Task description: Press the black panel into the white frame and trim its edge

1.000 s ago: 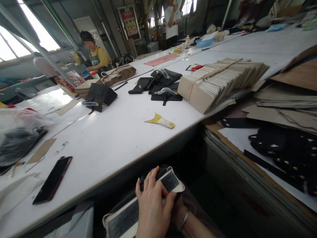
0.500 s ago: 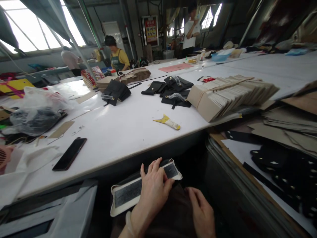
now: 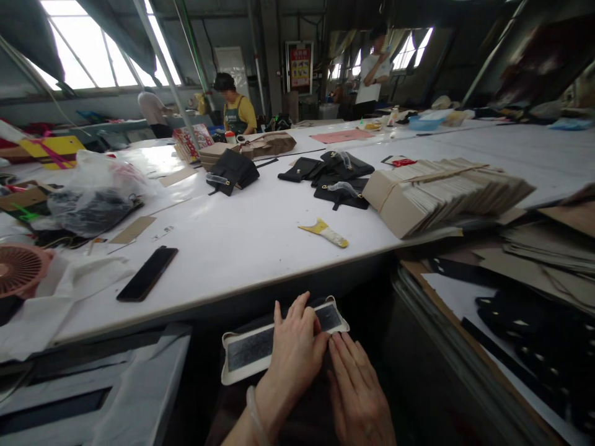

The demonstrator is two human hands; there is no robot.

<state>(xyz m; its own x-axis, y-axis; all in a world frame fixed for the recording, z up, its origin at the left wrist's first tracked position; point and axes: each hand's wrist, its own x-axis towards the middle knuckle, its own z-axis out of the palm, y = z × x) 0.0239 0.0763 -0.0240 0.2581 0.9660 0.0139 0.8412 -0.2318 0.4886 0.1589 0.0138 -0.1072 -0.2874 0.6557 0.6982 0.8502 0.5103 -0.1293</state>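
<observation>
Below the table edge, a flat cream-edged piece with a black panel (image 3: 251, 350) lies on my lap. My left hand (image 3: 295, 353) lies across its right half, fingers spread over the black panel and pressing it down. My right hand (image 3: 357, 390) lies flat just to the right. Its fingers are straight and its fingertips touch the piece's near right corner. Nothing sits inside the right hand. A clear band circles my left wrist.
The white table (image 3: 242, 241) holds a dark phone (image 3: 146, 274), a yellow-handled scraper (image 3: 324, 233), a tied stack of beige cards (image 3: 441, 192), black wallets (image 3: 341, 179) and a plastic bag (image 3: 93, 198). A pink fan (image 3: 18, 269) sits left. Black cut pieces (image 3: 525, 316) lie right. Two people (image 3: 237, 111) work far off.
My right hand came out from beside the left and now lies flat with its fingertips at the piece's corner. The left hand stayed on the piece. The view swung left.
</observation>
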